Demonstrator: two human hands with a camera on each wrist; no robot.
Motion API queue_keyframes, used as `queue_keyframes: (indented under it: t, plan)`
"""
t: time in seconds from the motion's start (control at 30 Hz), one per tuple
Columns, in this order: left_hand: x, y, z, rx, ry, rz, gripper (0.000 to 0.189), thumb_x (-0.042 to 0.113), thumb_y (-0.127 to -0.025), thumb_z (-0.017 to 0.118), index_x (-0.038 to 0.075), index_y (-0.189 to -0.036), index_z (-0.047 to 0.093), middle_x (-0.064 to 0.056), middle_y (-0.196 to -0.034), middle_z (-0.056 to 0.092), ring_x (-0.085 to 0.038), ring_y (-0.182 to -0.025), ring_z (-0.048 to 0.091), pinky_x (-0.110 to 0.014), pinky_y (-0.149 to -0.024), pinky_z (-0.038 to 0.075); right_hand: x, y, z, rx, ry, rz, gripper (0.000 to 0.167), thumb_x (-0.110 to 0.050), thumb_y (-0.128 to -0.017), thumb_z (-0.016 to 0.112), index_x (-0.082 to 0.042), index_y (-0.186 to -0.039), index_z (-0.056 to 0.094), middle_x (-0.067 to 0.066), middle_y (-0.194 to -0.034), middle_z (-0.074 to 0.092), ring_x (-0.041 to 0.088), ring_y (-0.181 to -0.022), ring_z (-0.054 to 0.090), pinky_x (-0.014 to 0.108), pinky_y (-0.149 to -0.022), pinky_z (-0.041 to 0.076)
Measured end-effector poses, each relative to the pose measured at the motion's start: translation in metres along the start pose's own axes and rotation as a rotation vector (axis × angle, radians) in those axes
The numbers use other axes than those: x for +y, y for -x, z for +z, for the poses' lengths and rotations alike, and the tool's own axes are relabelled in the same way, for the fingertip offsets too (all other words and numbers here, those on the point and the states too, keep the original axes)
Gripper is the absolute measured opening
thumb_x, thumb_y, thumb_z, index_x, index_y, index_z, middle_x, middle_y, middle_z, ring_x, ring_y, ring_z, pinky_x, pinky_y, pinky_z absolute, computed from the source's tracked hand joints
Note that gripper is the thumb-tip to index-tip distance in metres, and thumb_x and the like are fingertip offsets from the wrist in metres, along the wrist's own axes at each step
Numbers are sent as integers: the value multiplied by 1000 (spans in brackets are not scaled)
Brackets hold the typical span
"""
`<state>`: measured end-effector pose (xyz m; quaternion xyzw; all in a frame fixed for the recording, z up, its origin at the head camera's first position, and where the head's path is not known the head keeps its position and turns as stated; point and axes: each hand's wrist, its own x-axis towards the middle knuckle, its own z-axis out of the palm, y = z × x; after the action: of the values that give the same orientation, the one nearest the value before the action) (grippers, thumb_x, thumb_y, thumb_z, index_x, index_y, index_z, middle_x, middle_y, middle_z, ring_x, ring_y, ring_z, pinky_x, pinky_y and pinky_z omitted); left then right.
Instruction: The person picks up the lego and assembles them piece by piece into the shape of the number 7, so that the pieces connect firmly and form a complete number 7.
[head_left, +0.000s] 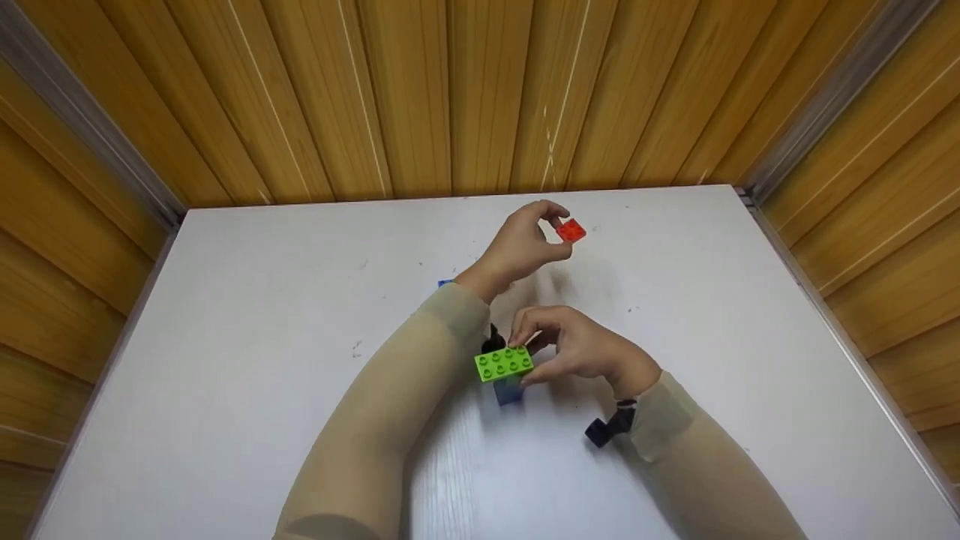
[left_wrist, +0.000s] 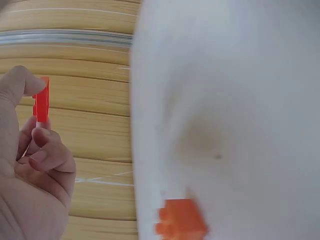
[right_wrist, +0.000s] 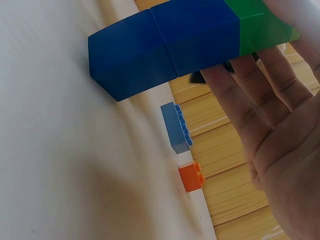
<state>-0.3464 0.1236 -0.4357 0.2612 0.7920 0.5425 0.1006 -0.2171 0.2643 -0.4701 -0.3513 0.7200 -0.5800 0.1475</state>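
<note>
My left hand (head_left: 525, 240) pinches a small flat red toy brick (head_left: 571, 230) between thumb and fingers, above the far part of the table. Nearer to me, my right hand (head_left: 589, 349) grips a green eight-stud brick (head_left: 504, 363) between its thumb and fingers. That green brick sits on top of two blue blocks (right_wrist: 165, 47), making one column. Whether the column's foot touches the table, I cannot tell. In the left wrist view the red brick (left_wrist: 42, 100) is seen edge-on, its studs toward the palm.
On the white table (head_left: 285, 315) lie a lighter blue brick (right_wrist: 175, 127) and an orange brick (right_wrist: 191, 176). My left wrist covers most of the blue one in the head view. Wood-patterned panels (head_left: 405, 97) rise behind the table and at both sides.
</note>
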Motion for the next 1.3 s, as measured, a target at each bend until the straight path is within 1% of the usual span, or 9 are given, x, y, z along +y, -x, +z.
queue_keyframes:
  t: [0.1, 0.23, 0.33, 0.47, 0.7, 0.83, 0.97, 1.1, 1.3]
  plan:
    - [15, 12, -13, 32, 15, 41, 47, 12, -95, 84, 14, -141, 72, 0, -127, 67, -11, -87, 55, -24, -71, 50, 0, 0, 0, -1, 16, 7, 36, 6, -79, 98, 2, -104, 73, 1, -106, 71, 9, -104, 70, 32, -90, 70]
    - [30, 31, -30, 67, -32, 92, 44, 15, -95, 82, 16, -138, 74, 1, -127, 67, -14, -100, 56, -25, -82, 51, -1, -1, 1, 3, 28, 33, 36, 5, -79, 98, -2, -103, 72, 8, -106, 71, 9, -102, 73, 34, -90, 71]
    - [38, 45, -41, 83, -42, 114, 43, 17, -95, 80, 17, -137, 74, 0, -125, 66, -16, -100, 55, -27, -84, 51, 0, 0, 0, 7, 37, 47, 36, 3, -80, 98, -5, -104, 72, 4, -107, 72, 10, -102, 73, 36, -91, 71]
    - [43, 62, -54, 111, -33, 154, 42, 16, -96, 79, 14, -137, 74, -3, -122, 66, -15, -91, 52, -26, -78, 48, 2, 0, -5, 12, 51, 54, 35, 1, -82, 98, -5, -105, 73, -2, -108, 73, 10, -103, 73, 37, -92, 71]
    - [49, 87, -71, 169, 8, 199, 41, 12, -94, 81, 10, -134, 74, -4, -119, 65, -11, -86, 53, -23, -70, 48, 5, -1, -11, 17, 61, 48, 34, 0, -83, 97, -1, -107, 73, -6, -109, 72, 11, -103, 71, 36, -92, 71]
    - [50, 103, -80, 174, 24, 234, 40, 9, -93, 81, 9, -132, 74, -4, -118, 64, -12, -83, 51, -23, -69, 45, 6, -2, -10, 27, 69, 46, 34, 0, -83, 97, -1, -108, 74, -6, -109, 71, 12, -102, 72, 36, -92, 71]
    - [47, 120, -88, 177, 12, 260, 41, 7, -92, 81, 10, -133, 75, -5, -117, 65, -12, -82, 50, -24, -70, 45, 7, -3, -8, 43, 82, 46, 34, 0, -83, 97, 0, -109, 75, -7, -109, 70, 11, -103, 72, 36, -93, 71]
    - [41, 138, -94, 184, 2, 248, 41, 7, -93, 80, 12, -134, 75, -6, -119, 66, -14, -85, 52, -24, -73, 48, 8, -4, -6, 63, 89, 39, 34, 0, -82, 96, 1, -108, 75, -4, -108, 71, 11, -102, 73, 35, -93, 71]
    - [35, 160, -103, 187, -14, 200, 44, 6, -92, 82, 15, -134, 76, -6, -117, 67, -19, -85, 54, -25, -74, 50, 9, -6, -3, 79, 101, 27, 34, 0, -82, 96, -3, -108, 74, 9, -108, 72, 12, -102, 74, 34, -93, 71]
